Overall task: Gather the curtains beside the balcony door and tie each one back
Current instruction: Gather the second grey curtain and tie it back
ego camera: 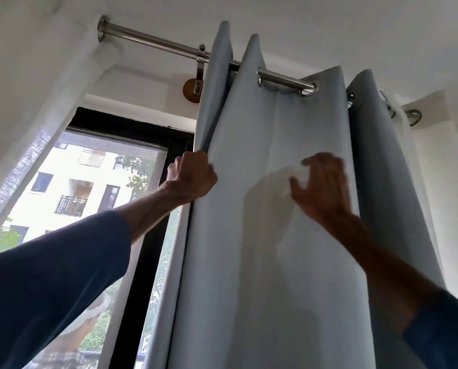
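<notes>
A pale grey-blue curtain [262, 235] hangs in folds by metal eyelets from a steel rod [156, 42] above the balcony door [153, 235]. My left hand [193, 177] grips the curtain's left edge in a fist, just right of the black door frame. My right hand [321, 182] is blurred, fingers spread and slightly bent, against the front of a middle fold at the same height. Whether it holds any cloth I cannot tell. No tie-back is in view.
A sheer white curtain [36, 161] hangs over the window at the left. A wooden wall mount [192, 91] carries the rod's bracket. White wall [451, 195] lies right of the curtain. Through the glass I see a building and trees.
</notes>
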The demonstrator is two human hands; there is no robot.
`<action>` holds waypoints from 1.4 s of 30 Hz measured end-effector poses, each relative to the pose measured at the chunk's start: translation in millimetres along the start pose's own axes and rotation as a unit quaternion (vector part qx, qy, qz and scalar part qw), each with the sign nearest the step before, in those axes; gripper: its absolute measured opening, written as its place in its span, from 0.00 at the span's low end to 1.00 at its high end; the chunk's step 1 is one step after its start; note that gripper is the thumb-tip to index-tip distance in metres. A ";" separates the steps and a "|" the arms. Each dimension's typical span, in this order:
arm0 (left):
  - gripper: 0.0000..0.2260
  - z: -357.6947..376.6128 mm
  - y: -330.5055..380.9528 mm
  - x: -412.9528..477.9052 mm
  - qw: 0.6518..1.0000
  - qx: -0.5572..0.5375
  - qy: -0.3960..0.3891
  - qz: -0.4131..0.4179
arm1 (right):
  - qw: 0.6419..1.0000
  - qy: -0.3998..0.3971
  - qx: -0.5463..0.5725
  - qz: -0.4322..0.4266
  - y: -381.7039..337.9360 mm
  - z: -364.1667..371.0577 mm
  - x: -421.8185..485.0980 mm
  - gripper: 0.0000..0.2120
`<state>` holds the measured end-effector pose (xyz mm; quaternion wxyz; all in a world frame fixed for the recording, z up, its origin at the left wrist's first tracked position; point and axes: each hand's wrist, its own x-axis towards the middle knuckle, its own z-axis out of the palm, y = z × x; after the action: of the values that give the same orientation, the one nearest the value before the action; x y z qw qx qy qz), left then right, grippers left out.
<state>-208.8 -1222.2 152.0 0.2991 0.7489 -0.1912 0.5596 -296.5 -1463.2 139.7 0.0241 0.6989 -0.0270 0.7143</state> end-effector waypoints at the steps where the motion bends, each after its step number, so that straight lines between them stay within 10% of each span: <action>1: 0.13 1.4 2.4 -1.3 1.000 0.002 0.008 0.001 | 0.999 0.012 -0.021 0.042 12.7 -5.2 9.1 0.26; 7: 0.11 2.0 20.5 3.0 0.999 0.012 0.033 0.024 | 0.966 -0.103 0.037 0.235 58.8 -13.9 43.9 0.45; 15: 0.15 -1.7 18.1 10.5 0.998 0.023 0.027 0.052 | 0.989 -0.094 -0.021 0.113 27.2 5.4 38.7 0.14; 27: 0.18 -7.4 1.1 28.1 0.998 0.018 0.017 0.059 | 0.993 -0.109 0.033 -0.031 -138.7 15.2 40.5 0.13; 42: 0.13 8.7 8.4 -42.2 0.989 -0.057 -0.042 0.131 | 0.987 -0.069 0.139 -0.048 -92.2 25.1 -71.3 0.05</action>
<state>-220.4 -1236.3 112.1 0.2570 0.7220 -0.3318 0.5501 -263.3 -1372.9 69.3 -0.0407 0.7437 0.1045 0.6591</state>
